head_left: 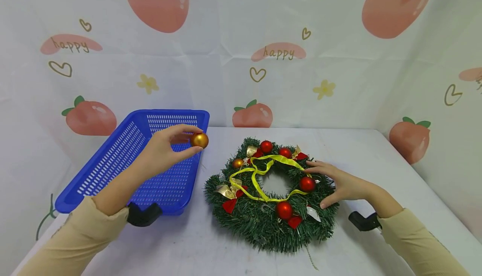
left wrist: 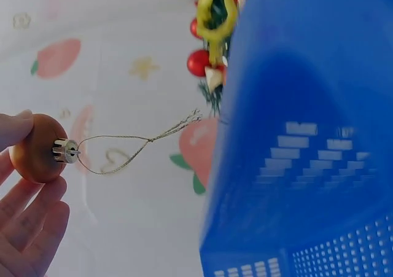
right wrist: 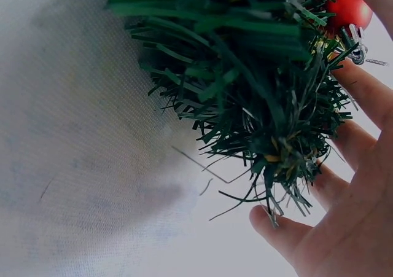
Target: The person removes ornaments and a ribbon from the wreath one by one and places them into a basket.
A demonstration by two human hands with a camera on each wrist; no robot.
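My left hand (head_left: 160, 150) pinches a gold Christmas bauble (head_left: 199, 140) between thumb and fingers, above the right side of the blue basket (head_left: 171, 112). In the left wrist view, a thin gold string loop (left wrist: 128, 137) hangs from the bauble's metal cap (left wrist: 65, 151). A green wreath (head_left: 248, 226) lies on the table, dressed with red baubles (head_left: 284, 210), another gold bauble (head_left: 238, 163), small bows and a yellow ribbon (head_left: 263, 193). My right hand (head_left: 346, 184) rests at the wreath's right edge, thumb and fingers spread over the greenery.
The perforated basket stands at the left, close beside the wreath. A white cloth (head_left: 229, 259) covers the table, and a printed fabric backdrop (head_left: 218, 25) rises behind and at the sides. A green strand (head_left: 45, 219) hangs by the basket's left corner.
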